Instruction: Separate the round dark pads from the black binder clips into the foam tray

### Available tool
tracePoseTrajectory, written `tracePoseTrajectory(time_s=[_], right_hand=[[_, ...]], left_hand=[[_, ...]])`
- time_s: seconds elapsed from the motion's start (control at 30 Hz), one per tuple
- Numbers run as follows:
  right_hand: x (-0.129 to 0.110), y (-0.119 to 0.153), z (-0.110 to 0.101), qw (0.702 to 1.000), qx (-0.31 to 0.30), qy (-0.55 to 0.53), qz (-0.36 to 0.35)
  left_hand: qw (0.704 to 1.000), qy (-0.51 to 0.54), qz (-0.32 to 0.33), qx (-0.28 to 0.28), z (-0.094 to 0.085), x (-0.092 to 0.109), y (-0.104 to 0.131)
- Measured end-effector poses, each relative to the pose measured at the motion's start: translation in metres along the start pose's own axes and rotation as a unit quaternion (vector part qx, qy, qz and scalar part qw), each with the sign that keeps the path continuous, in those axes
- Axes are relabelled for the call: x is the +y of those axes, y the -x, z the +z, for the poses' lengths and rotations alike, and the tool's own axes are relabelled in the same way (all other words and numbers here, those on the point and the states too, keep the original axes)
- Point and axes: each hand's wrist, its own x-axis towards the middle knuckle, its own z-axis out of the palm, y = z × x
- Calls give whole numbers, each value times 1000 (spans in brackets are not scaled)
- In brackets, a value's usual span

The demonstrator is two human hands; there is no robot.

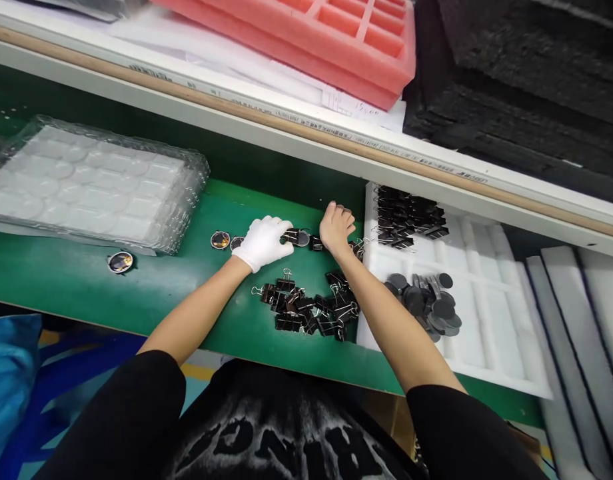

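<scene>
My left hand (264,243), in a white glove, has its thumb and fingers closed about a black binder clip (290,235). A grey round disc (303,238) lies right beside that clip. My bare right hand (338,228) is over the bench, fingers a little apart, with nothing visible in them. Close to its wrist is another binder clip (315,243), and more clips (357,249) lie partly hidden behind it. A loose pile of binder clips (306,307) spreads nearer to me. Round picture pieces (220,240) sit left of my glove, one partly covered by it.
Stacked clear plastic trays (184,200) stand at the left, near a lone round piece (120,262). A white foam tray (491,320) at right carries binder clips (411,213) and dark discs (431,303). A shelf edge (286,123) crosses above, bearing pink foam (306,43).
</scene>
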Motion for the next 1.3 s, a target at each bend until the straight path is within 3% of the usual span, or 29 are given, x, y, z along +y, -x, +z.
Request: tracePoseTrajectory(time_s=[0.5, 0.77, 0.93, 1.0, 1.07, 1.17, 1.3], right_hand=[[6, 0, 4, 999, 39, -34, -12], [-1, 0, -1, 999, 2, -31, 20], [-15, -3, -22, 990, -33, -125, 50], [-14, 0, -38, 976, -83, -201, -8], [-6, 8, -53, 953, -153, -228, -130], [10, 22, -66, 922, -229, -112, -291], [15, 32, -68, 917, -206, 47, -339]], left_hand=[[999, -36, 25, 1, 9, 15, 3], [999, -20, 37, -10, 11, 9, 0], [998, 1, 57, 8, 7, 8, 0], [997, 70, 33, 13, 7, 10, 0], [987, 157, -13, 26, 8, 11, -3], [971, 217, -73, 64, 10, 14, -10], [960, 256, -85, 79, 7, 14, -17]])
